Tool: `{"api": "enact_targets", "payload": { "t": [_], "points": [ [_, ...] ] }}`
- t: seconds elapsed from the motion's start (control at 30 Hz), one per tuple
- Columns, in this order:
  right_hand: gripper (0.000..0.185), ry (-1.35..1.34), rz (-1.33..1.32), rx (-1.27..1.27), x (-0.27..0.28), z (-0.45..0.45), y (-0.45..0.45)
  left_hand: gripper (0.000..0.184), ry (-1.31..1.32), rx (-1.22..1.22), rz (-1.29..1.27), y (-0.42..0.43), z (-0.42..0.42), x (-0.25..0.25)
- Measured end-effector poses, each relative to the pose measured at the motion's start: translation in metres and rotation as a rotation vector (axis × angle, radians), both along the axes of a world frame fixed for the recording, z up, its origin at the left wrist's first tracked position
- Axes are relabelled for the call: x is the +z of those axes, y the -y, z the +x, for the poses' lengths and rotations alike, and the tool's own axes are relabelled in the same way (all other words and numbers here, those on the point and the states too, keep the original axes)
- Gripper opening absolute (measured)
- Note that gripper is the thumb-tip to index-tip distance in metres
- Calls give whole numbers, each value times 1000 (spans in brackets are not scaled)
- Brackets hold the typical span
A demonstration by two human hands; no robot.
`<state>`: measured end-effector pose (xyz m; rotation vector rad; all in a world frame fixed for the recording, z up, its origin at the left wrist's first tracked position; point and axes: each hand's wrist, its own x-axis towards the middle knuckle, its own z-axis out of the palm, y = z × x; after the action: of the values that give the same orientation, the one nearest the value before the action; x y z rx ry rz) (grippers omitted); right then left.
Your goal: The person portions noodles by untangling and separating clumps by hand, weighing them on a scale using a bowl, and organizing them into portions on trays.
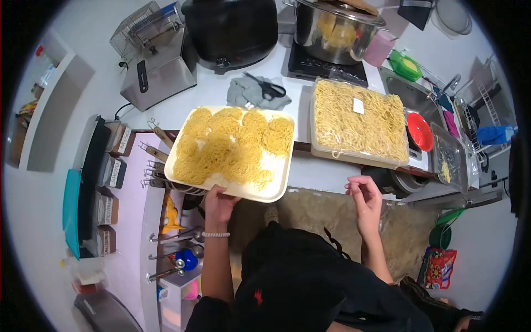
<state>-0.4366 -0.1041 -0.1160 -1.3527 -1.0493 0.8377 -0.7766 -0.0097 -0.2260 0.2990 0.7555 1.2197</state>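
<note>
My left hand point(219, 206) grips the near edge of a cream tray point(280, 176), thumb on the rim and fingers partly hidden underneath. On the tray lie several round portions of yellow noodles point(221, 152), with bare patches at the near right. The tray's near side juts past the counter edge; I cannot tell whether its far side rests on the counter. My right hand point(366, 203) hovers in front of the counter with loosely bent fingers and nothing visible in them. Beyond it stands a plastic container point(362, 157) full of noodles, with a small white label on top.
A grey cloth point(249, 93) with black-handled scissors point(270, 88) lies behind the tray. Along the back are a fryer point(160, 72), a black appliance point(231, 33) and a steel pot point(334, 36) on a cooktop. At right are a red bowl point(419, 131) and a sink point(406, 91).
</note>
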Motion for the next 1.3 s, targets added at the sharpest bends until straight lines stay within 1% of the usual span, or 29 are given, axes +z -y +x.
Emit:
{"api": "enact_targets", "payload": {
  "t": [0.03,0.07,0.17,0.2,0.27,0.33,0.37,0.4,0.47,0.5,0.57,0.6,0.67,0.7,0.8,0.87,0.9,1.0,1.1,1.13,1.17,1.2,1.23,1.3],
  "points": [
    [11,17,2,20,3,-10,-15,33,6,-24,-16,-14,2,-1],
    [12,33,5,39,4,-21,-29,29,-34,-43,-6,-29,5,3],
    [16,261,111,162,7,-47,-72,26,-38,-50,-39,-73,13,-7],
    [18,314,123,207,11,-55,-85,23,-42,-47,-9,-84,16,-10],
    [22,422,145,298,21,-70,-110,25,-83,-101,-2,-102,20,-15],
    [27,470,68,328,16,-85,-136,27,-128,-179,-22,-110,19,-17],
    [30,491,29,341,11,-91,-147,28,-154,-231,-43,-113,17,-11],
    [33,630,10,306,3,-96,-158,29,-178,-282,-64,-114,14,-4],
    [40,909,-23,240,-17,-104,-176,32,-436,-621,-173,-115,-8,22],
    [44,912,-83,255,-23,-107,-183,33,-566,-790,-223,-116,-18,37],
    [51,910,-208,287,-33,-115,-191,40,-820,-937,-92,-117,-28,68],
    [49,923,-229,286,-37,-119,-194,44,-944,-1007,-21,-117,-30,78],
    [45,953,-262,292,-43,-127,-199,45,-1280,-643,343,-119,-8,84],
    [41,919,-255,299,-46,-129,-203,46,-1429,-438,526,-121,8,85],
    [30,836,-194,310,-57,-128,-214,47,-1789,-133,930,-128,57,85],
    [24,805,-115,302,-61,-122,-215,43,-1859,-192,829,-129,74,77],
    [22,818,-125,288,-61,-119,-215,41,-1893,-221,777,-129,81,74],
    [18,877,-130,248,-58,-113,-211,38,-1867,-371,744,-132,75,75],
    [21,858,12,190,-60,-105,-207,34,-1723,-329,947,-133,49,59],
    [22,850,1,213,-56,-103,-205,35,-1772,-359,844,-131,49,66],
    [22,812,69,184,-64,-102,-204,37,-1816,-393,751,-129,52,75],
    [23,826,111,234,-65,-99,-204,38,-1824,-347,804,-127,54,79],
    [25,860,84,222,-62,-99,-200,40,-1830,-301,854,-125,58,81],
    [26,826,104,266,-51,-94,-189,43,-1916,-302,808,-123,74,78]
  ]
}}
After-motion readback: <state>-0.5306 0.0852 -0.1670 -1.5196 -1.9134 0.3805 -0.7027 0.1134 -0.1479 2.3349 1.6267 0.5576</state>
